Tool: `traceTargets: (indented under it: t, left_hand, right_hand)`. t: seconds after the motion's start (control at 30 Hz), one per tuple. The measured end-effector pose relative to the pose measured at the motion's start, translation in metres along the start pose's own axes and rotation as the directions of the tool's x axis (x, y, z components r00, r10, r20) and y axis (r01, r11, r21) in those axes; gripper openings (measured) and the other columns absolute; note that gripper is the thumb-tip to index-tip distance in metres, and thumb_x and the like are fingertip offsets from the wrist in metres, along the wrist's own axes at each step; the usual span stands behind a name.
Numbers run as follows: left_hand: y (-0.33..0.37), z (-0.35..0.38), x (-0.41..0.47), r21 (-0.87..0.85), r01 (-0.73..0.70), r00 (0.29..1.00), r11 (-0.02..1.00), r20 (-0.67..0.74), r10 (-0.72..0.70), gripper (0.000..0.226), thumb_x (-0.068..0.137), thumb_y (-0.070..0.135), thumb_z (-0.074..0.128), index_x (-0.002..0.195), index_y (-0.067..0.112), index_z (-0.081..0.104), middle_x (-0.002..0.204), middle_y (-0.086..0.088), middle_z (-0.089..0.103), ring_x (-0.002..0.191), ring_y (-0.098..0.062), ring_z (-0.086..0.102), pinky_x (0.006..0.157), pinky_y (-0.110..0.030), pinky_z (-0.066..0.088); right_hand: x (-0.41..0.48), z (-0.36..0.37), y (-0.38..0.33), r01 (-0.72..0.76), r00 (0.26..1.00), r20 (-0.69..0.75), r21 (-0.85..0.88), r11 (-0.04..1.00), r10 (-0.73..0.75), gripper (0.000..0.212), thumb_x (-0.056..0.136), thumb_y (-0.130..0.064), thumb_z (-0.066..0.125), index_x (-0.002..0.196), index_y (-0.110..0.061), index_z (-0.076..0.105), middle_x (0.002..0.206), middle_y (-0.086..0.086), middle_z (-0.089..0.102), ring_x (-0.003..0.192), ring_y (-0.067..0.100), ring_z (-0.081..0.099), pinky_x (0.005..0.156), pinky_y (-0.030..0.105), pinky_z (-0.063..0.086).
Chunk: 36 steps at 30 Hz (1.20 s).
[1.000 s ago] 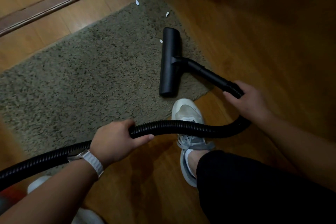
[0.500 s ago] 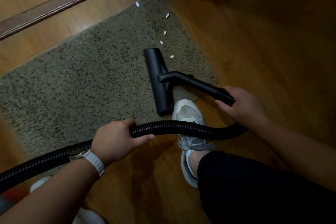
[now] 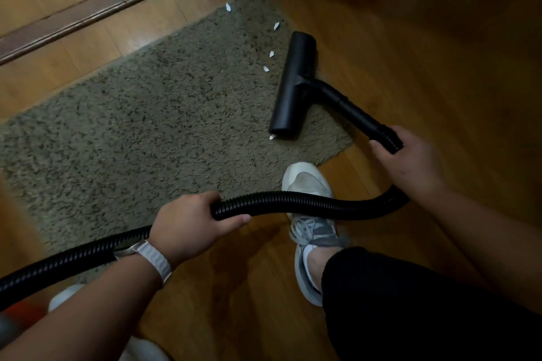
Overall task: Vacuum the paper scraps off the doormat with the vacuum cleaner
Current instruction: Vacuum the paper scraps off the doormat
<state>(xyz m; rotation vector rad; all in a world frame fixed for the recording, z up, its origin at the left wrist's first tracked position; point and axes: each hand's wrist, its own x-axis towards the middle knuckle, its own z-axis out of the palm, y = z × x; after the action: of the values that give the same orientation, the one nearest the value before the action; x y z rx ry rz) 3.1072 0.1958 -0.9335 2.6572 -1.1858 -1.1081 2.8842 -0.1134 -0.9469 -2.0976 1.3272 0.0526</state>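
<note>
Right hand (image 3: 410, 161) grips the wand (image 3: 352, 108), left hand (image 3: 190, 223) the hose (image 3: 308, 204); nozzle (image 3: 293, 85) ahead on the doormat (image 3: 146, 126).

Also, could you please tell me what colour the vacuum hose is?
The hose is black, clearest in the head view.

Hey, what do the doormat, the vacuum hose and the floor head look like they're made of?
The doormat looks like shaggy textile pile, matte grey-green flecked with dark; loose tufts show. The vacuum hose is likely flexible plastic, black and slightly glossy; it is finely ribbed and bends in a curve. The floor head seems hard moulded plastic, smooth black with a soft sheen.
</note>
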Motion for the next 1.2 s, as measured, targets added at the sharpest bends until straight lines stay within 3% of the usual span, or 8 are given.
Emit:
traceTargets:
  t: [0.1, 0.2, 0.33, 0.5, 0.8, 0.93, 1.03, 1.2]
  left_hand:
    - [0.000, -0.001, 0.001, -0.009, 0.020, 1.000, 1.000, 0.000, -0.020, 0.062, 0.070, 0.088, 0.042, 0.074, 0.027, 0.053, 0.062, 0.006, 0.059, 0.059, -0.006, 0.057, 0.048, -0.027, 0.039]
    - [-0.001, -0.004, 0.001, -0.030, 0.041, 0.999, 0.999, 0.004, -0.041, 0.062, 0.068, 0.089, 0.043, 0.075, 0.028, 0.055, 0.062, 0.006, 0.059, 0.058, -0.006, 0.057, 0.048, -0.027, 0.039]
    - [-0.003, -0.009, 0.004, -0.041, 0.073, 0.996, 0.996, -0.040, -0.075, 0.061, 0.071, 0.086, 0.049, 0.077, 0.026, 0.059, 0.060, 0.007, 0.059, 0.057, -0.007, 0.058, 0.047, -0.027, 0.040]
    - [-0.003, -0.012, 0.010, -0.048, 0.086, 0.995, 0.995, -0.046, -0.088, 0.064, 0.071, 0.086, 0.048, 0.074, 0.023, 0.058, 0.060, 0.005, 0.059, 0.056, -0.010, 0.058, 0.049, -0.028, 0.044]
    - [-0.002, -0.009, 0.006, -0.040, 0.064, 0.997, 0.997, -0.040, -0.066, 0.064, 0.067, 0.088, 0.041, 0.077, 0.027, 0.058, 0.061, 0.006, 0.060, 0.055, -0.006, 0.057, 0.045, -0.025, 0.037]
    - [-0.005, -0.006, 0.007, -0.055, 0.052, 0.998, 0.997, -0.030, -0.053, 0.074, 0.058, 0.093, 0.032, 0.080, 0.028, 0.059, 0.064, 0.008, 0.061, 0.059, -0.005, 0.058, 0.050, -0.027, 0.047]
    - [-0.006, -0.004, 0.006, -0.060, 0.034, 0.999, 0.998, -0.038, -0.036, 0.077, 0.055, 0.095, 0.028, 0.080, 0.029, 0.058, 0.064, 0.009, 0.060, 0.061, -0.004, 0.058, 0.056, -0.028, 0.052]
    - [-0.006, -0.004, 0.004, -0.053, 0.008, 1.000, 0.999, -0.023, -0.009, 0.068, 0.063, 0.091, 0.035, 0.079, 0.028, 0.056, 0.065, 0.008, 0.060, 0.060, -0.005, 0.058, 0.054, -0.027, 0.051]
  right_hand:
    - [0.008, 0.002, -0.011, -0.009, 1.000, 0.009, 0.005, 1.000, 0.009, 0.012, 0.094, -0.045, 0.061, 0.103, -0.040, 0.056, 0.083, -0.011, 0.061, 0.072, 0.008, 0.058, 0.063, 0.029, 0.047]
    - [0.024, 0.007, -0.019, -0.019, 1.000, -0.012, 0.012, 1.000, 0.019, 0.020, 0.093, -0.047, 0.061, 0.108, -0.034, 0.060, 0.082, -0.013, 0.059, 0.070, 0.004, 0.054, 0.057, 0.024, 0.042]
    - [0.046, 0.014, -0.031, -0.017, 1.000, 0.020, -0.020, 1.000, 0.018, 0.039, 0.091, -0.049, 0.062, 0.121, -0.024, 0.061, 0.094, -0.004, 0.060, 0.085, 0.020, 0.060, 0.072, 0.036, 0.052]
    - [0.068, 0.017, -0.051, 0.040, 0.995, 0.098, -0.100, 0.994, -0.030, 0.046, 0.090, -0.054, 0.061, 0.125, -0.024, 0.058, 0.103, 0.002, 0.062, 0.093, 0.025, 0.061, 0.082, 0.043, 0.055]
    - [0.067, 0.010, -0.067, 0.056, 0.996, 0.072, -0.096, 0.994, -0.049, 0.034, 0.089, -0.051, 0.062, 0.116, -0.030, 0.062, 0.096, 0.000, 0.065, 0.085, 0.022, 0.063, 0.077, 0.046, 0.057]
    - [0.038, 0.003, -0.045, 0.009, 1.000, 0.003, -0.049, 0.999, -0.009, 0.033, 0.092, -0.041, 0.065, 0.120, -0.024, 0.064, 0.092, -0.004, 0.060, 0.085, 0.019, 0.060, 0.081, 0.044, 0.056]
    - [0.020, -0.002, -0.028, -0.020, 1.000, 0.014, -0.041, 0.999, 0.020, 0.020, 0.091, -0.041, 0.065, 0.110, -0.034, 0.062, 0.085, -0.008, 0.059, 0.084, 0.021, 0.062, 0.080, 0.046, 0.056]
    - [0.015, -0.003, -0.024, -0.026, 1.000, 0.016, -0.056, 0.998, 0.027, 0.029, 0.091, -0.044, 0.064, 0.117, -0.031, 0.063, 0.085, -0.011, 0.059, 0.084, 0.020, 0.063, 0.079, 0.047, 0.056]
